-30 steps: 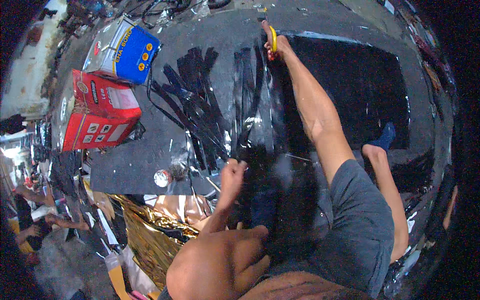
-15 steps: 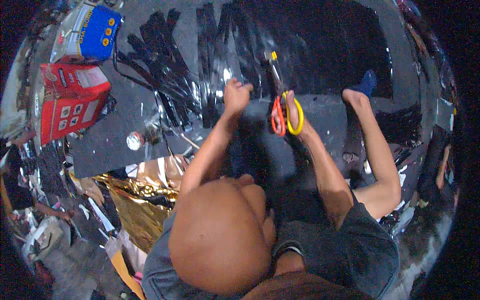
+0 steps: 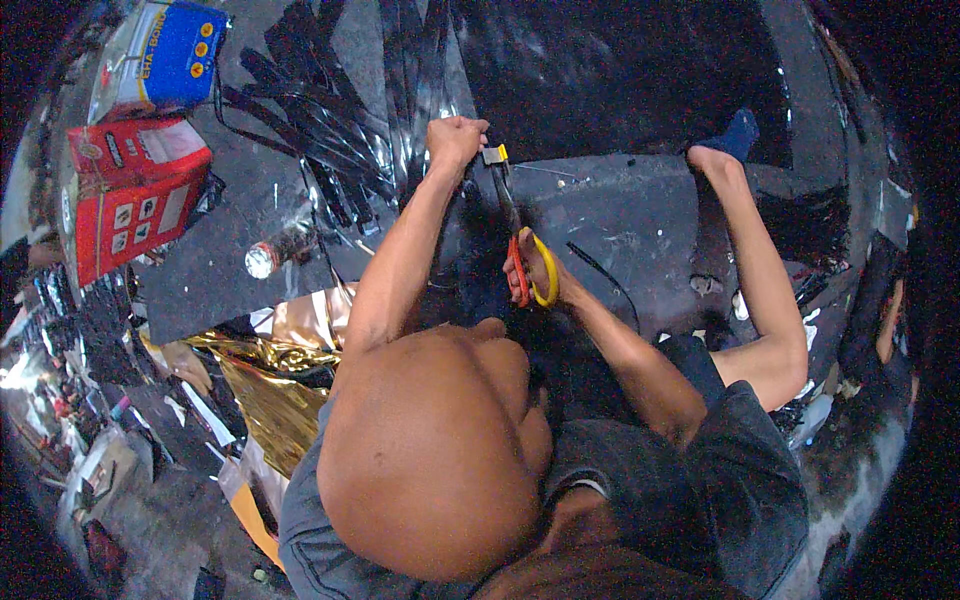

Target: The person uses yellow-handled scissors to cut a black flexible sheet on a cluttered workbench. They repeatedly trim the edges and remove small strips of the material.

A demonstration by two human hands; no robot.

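Note:
My left hand (image 3: 456, 142) is closed, its fingers pinched at the near left corner of a large glossy black plastic sheet (image 3: 630, 80). My right hand (image 3: 540, 268) grips scissors (image 3: 507, 197) with one orange and one yellow handle loop. Their dark blades point away from me and look nearly together. A small grey and yellow piece (image 3: 495, 154) sits at the blade tips, just right of my left fingers. Several long black plastic strips (image 3: 320, 110) lie to the left of my left hand.
A red box (image 3: 140, 220) and a blue and white box (image 3: 185, 60) stand at the far left. Nearer lie a clear cylinder (image 3: 262, 260) and crumpled gold foil (image 3: 270, 410). A thin black strip (image 3: 600, 268) lies right of the scissors. Scraps litter the left floor.
The scissors and my right hand have come nearer and left, bringing the tips beside my left hand. My left hand has moved slightly farther away and its fingers have closed.

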